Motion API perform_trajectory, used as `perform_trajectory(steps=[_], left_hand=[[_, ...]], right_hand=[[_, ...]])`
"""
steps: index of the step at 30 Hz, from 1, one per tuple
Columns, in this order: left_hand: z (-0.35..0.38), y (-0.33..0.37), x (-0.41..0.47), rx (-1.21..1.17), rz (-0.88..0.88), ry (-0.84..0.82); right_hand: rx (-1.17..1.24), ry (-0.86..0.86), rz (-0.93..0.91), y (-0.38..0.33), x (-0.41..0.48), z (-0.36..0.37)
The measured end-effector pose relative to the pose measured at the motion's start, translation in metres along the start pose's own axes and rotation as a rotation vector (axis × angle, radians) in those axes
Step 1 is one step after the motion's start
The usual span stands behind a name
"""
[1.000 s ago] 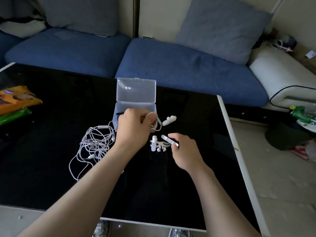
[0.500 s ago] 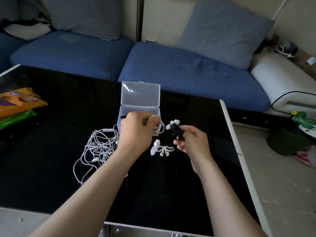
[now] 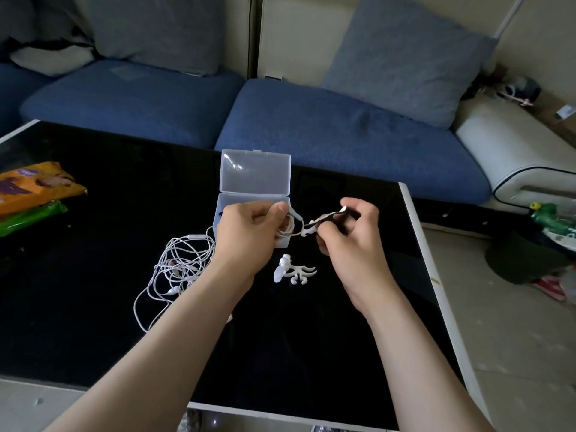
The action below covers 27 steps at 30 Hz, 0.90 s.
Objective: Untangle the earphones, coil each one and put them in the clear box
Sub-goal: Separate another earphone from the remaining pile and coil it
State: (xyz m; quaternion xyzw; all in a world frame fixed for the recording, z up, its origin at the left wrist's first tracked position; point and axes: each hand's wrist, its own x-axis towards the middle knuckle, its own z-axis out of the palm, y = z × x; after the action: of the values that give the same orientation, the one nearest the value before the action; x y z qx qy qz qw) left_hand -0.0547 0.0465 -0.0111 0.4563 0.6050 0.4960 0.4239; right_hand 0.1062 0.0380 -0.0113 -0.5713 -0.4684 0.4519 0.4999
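Note:
My left hand (image 3: 249, 235) holds a small coil of white earphone cable (image 3: 291, 227) in front of the clear box (image 3: 255, 179), whose lid stands open. My right hand (image 3: 349, 235) pinches a small dark-and-white cable clip (image 3: 327, 218) right beside the coil. A tangle of white earphones (image 3: 180, 263) lies on the black table to the left of my left wrist. Several white fishbone-shaped cable winders (image 3: 294, 269) lie between my hands. Inside the box, only a dark bit shows behind my left hand.
The black glass table (image 3: 93, 275) has a white rim at right and front. An orange snack pack (image 3: 34, 185) and a green one (image 3: 28, 218) lie at the far left. A blue sofa (image 3: 343, 129) with grey cushions stands behind the table.
My right hand picked a clip off the table and raised it to the coil in my left hand. My left hand stayed at the box with the coil.

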Motion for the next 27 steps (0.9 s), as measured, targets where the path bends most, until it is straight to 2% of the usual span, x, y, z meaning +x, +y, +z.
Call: perform_trajectory(steps=[5, 11, 14, 19, 27], left_hand=[[0.0025, 0.0034, -0.0046, -0.023, -0.030, -0.025], [0.0034, 0.0061, -0.0071, -0.099, -0.088, -0.043], [0.0027, 0.0048, -0.0061, -0.086, -0.085, -0.030], [0.0009, 0.0010, -0.0032, 0.026, -0.036, 0.076], [0.0004, -0.0021, -0.0006, 0.031, -0.004, 0.102]], right_hand=[[-0.091, -0.038, -0.029, -0.0066, -0.0033, 0.0000], [-0.244, -0.066, -0.216, -0.0068, -0.0048, 0.0010], [-0.199, -0.091, -0.187, -0.0063, -0.0074, 0.0018], [-0.269, -0.051, -0.170, -0.0030, -0.0025, 0.0017], [-0.218, -0.095, -0.211, -0.0089, -0.0057, 0.0003]])
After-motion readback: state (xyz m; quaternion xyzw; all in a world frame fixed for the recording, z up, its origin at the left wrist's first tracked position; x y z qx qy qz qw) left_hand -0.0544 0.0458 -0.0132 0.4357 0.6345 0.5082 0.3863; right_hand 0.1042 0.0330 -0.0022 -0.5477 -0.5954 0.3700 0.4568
